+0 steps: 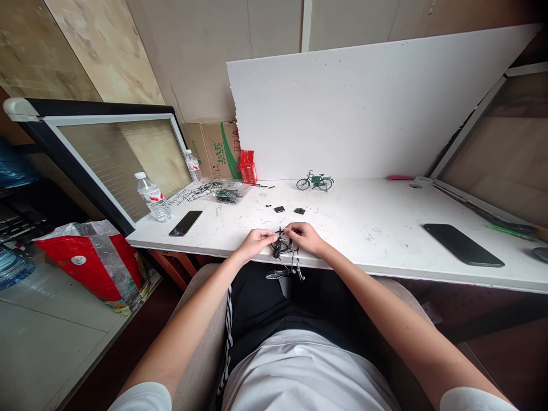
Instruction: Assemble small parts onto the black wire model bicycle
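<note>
A black model bicycle (282,246) is held at the table's front edge, its handlebar end hanging over the lap. On the wheel's left side, my left hand (258,241) pinches the bicycle near its rear end. From the other side my right hand (305,237) has fingers closed at the same end, thumb and forefinger together. Whatever small part lies between the fingertips is too small to make out. Two small black pieces, one flat (279,209) and one next to it (299,211), lie just beyond my hands.
A finished green model bicycle (315,181) stands at the back. Left are a phone (185,223), a water bottle (153,197), a plastic bag of parts (231,193) and black part frames (201,192). A larger phone (463,244) lies right. A white board (368,108) leans behind.
</note>
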`<action>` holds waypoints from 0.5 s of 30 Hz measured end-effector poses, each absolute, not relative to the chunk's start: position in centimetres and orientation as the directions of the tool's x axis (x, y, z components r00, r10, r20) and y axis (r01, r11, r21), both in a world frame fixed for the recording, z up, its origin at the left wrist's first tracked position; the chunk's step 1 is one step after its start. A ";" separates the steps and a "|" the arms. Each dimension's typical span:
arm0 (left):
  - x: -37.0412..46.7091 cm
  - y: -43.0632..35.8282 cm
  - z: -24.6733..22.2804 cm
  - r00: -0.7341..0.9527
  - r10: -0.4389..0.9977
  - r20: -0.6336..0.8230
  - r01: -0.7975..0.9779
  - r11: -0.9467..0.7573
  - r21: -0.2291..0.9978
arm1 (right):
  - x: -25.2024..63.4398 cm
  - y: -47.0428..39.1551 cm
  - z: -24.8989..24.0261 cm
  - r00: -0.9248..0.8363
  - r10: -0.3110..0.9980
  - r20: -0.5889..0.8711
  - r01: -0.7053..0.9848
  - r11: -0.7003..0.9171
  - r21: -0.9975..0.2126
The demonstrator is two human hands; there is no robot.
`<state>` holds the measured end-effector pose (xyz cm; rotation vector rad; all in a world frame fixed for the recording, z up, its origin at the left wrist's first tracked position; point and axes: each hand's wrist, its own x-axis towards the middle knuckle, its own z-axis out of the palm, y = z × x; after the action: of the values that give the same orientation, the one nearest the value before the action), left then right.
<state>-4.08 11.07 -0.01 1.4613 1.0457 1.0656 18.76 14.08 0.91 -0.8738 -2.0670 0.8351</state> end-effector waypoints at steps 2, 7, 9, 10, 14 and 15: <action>-4.1 11.1 0.0 0.238 0.966 0.105 0.083 -0.128 0.988 | 18.7 14.1 1.0 -0.504 0.781 0.368 0.311 0.562 -0.767; -4.1 11.2 -0.3 0.244 0.964 0.103 0.091 -0.129 0.987 | 18.7 14.0 1.1 -0.507 0.780 0.366 0.314 0.563 -0.765; -4.1 11.3 -0.4 0.238 0.965 0.107 0.098 -0.133 0.986 | 18.7 14.0 1.1 -0.508 0.781 0.364 0.318 0.563 -0.763; -4.1 11.3 -0.4 0.234 0.966 0.110 0.099 -0.136 0.986 | 18.7 14.0 1.0 -0.508 0.781 0.365 0.320 0.564 -0.762; -4.1 11.3 -0.6 0.231 0.966 0.119 0.097 -0.144 0.985 | 18.7 14.1 0.9 -0.507 0.780 0.366 0.322 0.566 -0.759; -4.1 11.4 -0.6 0.232 0.965 0.119 0.097 -0.145 0.985 | 18.7 14.1 0.9 -0.507 0.780 0.367 0.322 0.566 -0.759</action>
<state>-4.08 11.37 -0.58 1.4901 1.0522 1.0762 18.73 14.08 0.86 -0.8782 -2.0822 0.8180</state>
